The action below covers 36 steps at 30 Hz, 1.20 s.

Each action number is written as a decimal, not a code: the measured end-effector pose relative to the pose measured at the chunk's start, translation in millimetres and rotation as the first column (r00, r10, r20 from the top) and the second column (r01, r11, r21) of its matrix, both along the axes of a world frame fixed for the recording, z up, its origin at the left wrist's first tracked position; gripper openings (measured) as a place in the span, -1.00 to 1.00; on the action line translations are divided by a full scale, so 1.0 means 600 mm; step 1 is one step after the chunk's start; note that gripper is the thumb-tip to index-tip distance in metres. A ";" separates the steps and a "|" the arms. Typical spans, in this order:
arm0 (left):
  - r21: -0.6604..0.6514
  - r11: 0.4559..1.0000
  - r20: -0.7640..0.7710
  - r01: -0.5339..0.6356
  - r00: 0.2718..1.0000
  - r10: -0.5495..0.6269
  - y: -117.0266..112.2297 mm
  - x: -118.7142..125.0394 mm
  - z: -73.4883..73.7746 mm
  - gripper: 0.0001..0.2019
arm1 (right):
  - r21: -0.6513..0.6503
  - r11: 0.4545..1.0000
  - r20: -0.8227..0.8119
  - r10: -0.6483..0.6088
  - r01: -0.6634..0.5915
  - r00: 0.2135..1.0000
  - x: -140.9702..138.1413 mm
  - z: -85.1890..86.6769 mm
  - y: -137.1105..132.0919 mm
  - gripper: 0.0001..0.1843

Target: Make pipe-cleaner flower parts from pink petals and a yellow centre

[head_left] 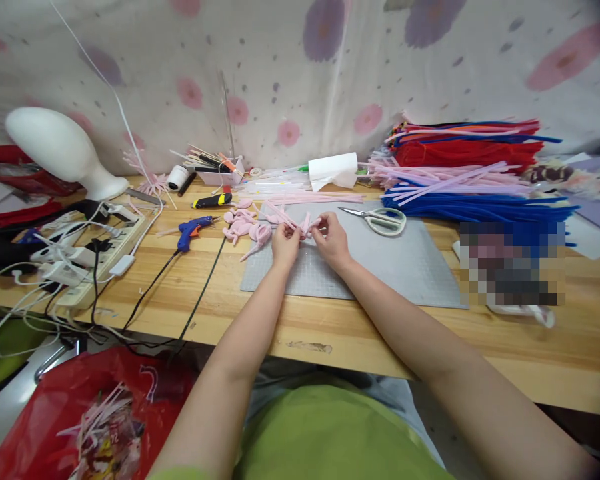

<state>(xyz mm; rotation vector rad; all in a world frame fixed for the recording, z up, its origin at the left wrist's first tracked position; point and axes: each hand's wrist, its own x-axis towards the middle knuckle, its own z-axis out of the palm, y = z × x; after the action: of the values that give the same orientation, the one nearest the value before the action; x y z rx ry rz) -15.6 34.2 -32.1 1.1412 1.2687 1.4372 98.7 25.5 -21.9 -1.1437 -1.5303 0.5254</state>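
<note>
Both hands meet over the left part of a grey cutting mat (390, 273). Pink pipe cleaners (306, 221) are pinched between the fingers of my left hand (285, 245) and my right hand (331, 240), with several strands sticking up between them. The fingertips partly hide how the strands are joined. Just left of my left hand lies a pile of shaped pink pipe-cleaner pieces (239, 225), some coiled. Scissors (380, 221) with pale handles rest on the mat's back edge, beyond my right hand.
A blue glue gun (190, 232) and a yellow-black utility knife (211, 201) lie to the left, near a cable-filled power strip (107, 253). Bundles of blue pipe cleaners (480, 208) and red pipe cleaners (470, 152) are stacked at back right. A white paper roll (333, 169) stands behind the mat.
</note>
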 end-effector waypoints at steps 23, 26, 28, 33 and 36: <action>-0.064 0.998 0.309 -0.024 0.950 0.043 -0.021 0.035 0.033 -0.95 | 0.056 0.996 0.662 -0.088 0.068 0.744 0.002 0.014 -0.013 -0.61; -0.107 0.993 0.334 -0.052 0.939 0.085 -0.021 0.030 0.037 -0.93 | 0.037 0.999 0.567 -0.017 -0.005 0.824 0.008 0.015 -0.016 -0.62; -0.121 0.991 0.335 -0.052 0.938 0.090 -0.021 0.026 0.038 -0.92 | 0.021 0.999 0.498 0.033 -0.050 0.867 0.012 0.015 -0.017 -0.70; -0.135 0.991 0.347 -0.022 0.935 0.069 -0.022 0.018 0.041 -0.93 | 0.012 0.996 0.416 0.074 -0.087 0.907 0.014 0.009 -0.013 -0.86; -0.137 0.990 0.383 0.015 0.923 0.038 -0.020 0.014 0.042 -0.90 | 0.011 0.994 0.406 0.097 -0.111 0.909 0.015 0.004 -0.011 -0.84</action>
<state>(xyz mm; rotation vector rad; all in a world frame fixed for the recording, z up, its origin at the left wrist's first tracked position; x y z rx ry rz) -7.4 22.2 -6.9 0.7141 1.0753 1.4704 107.6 18.6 -19.5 -1.2003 -1.9595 0.3413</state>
